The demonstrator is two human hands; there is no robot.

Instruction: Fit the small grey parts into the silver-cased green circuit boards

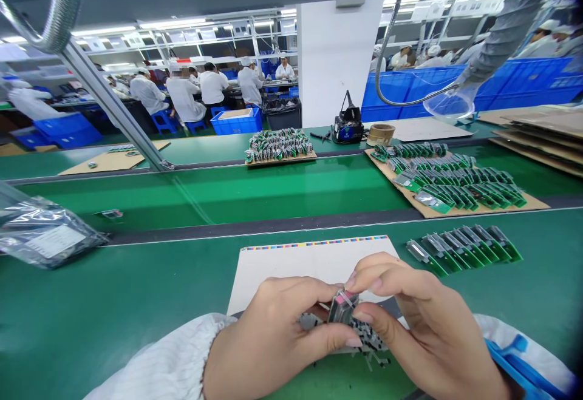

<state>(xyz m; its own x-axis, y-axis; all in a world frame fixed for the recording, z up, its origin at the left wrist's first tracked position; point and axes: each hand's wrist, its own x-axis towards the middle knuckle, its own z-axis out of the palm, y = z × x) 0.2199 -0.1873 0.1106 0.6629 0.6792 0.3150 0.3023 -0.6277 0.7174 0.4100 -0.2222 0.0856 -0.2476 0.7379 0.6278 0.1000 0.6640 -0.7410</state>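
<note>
Between my two hands, just above the near edge of the bench, is a small circuit board with a display module and a pink patch at its top. My left hand grips it between thumb and fingers from the left. The fingertips of my right hand pinch at its upper right edge, by a thin clear strip. Below them lies a pile of small black and white parts, partly hidden by my fingers. A white card sheet with a coloured strip along its far edge lies behind my hands.
A row of boards stands to the right. Beyond it, a cardboard sheet holds several rows of boards; another batch stands farther back. At left lies a plastic bag. A fume hose hangs at upper right. Co-workers sit behind.
</note>
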